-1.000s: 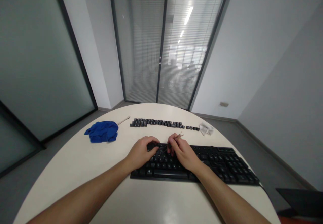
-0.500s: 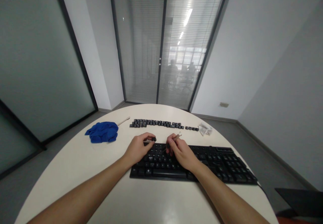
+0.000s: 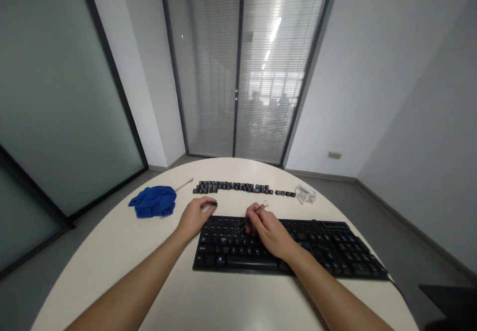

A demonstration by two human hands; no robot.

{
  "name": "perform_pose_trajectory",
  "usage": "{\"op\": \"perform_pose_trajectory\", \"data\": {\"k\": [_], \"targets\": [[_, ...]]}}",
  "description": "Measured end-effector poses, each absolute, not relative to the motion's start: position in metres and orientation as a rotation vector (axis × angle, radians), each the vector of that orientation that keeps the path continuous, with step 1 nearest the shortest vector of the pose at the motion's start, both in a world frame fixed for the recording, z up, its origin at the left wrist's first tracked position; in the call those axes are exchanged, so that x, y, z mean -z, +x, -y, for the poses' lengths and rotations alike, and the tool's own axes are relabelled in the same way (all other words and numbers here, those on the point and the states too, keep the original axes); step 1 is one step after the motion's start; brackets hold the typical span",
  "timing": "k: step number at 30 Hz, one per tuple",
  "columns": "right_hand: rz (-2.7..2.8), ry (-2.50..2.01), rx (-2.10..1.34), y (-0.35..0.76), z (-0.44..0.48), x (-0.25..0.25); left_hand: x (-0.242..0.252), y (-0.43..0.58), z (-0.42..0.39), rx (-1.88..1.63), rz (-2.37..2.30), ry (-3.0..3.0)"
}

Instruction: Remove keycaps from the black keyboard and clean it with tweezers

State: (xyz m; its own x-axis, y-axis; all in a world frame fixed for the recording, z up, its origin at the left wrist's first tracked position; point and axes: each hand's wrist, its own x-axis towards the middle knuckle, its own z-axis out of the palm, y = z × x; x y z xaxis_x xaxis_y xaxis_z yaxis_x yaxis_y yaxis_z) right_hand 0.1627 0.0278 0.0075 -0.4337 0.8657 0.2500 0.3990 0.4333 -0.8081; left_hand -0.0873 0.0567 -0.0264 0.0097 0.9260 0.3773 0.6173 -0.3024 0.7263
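Keyboard point(image 3: 257, 263) sits under our right hand point(image 3: 264, 224), which grips a thin tool point(image 3: 264, 206), middle hidden, tip hard to make out. Our left hand point(image 3: 196, 216) pinches a keycap point(image 3: 215, 204), partly covered, near the keyboard's far left corner. Keycap rows point(image 3: 233, 186) lie beyond.

The left hand point(image 3: 196, 217) comes off the keyboard point(image 3: 238, 247) with a small black keycap point(image 3: 215, 204).

No longer bent over the upper-left keys, it is now left of the frame's centre, by the board's far left corner, and the piece pinched in its fingertips shows above the tabletop.
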Motion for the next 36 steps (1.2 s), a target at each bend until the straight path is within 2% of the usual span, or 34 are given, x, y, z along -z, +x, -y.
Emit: {"op": "perform_pose_trajectory", "data": {"k": [8, 21, 36], "targets": [[2.053, -1.062, -0.872, 0.163, -0.028, -0.008, 0.029, -0.089, -0.059, -1.113, -1.635, 2.007], [2.08, -1.041, -0.843, 0.162, -0.028, -0.011, 0.005, -0.076, -0.079, -0.661, -1.795, 2.38], [2.065, -1.053, -0.893, 0.162, -0.028, -0.012, -0.003, -0.063, -0.108, -0.536, -1.879, 2.621]]}}
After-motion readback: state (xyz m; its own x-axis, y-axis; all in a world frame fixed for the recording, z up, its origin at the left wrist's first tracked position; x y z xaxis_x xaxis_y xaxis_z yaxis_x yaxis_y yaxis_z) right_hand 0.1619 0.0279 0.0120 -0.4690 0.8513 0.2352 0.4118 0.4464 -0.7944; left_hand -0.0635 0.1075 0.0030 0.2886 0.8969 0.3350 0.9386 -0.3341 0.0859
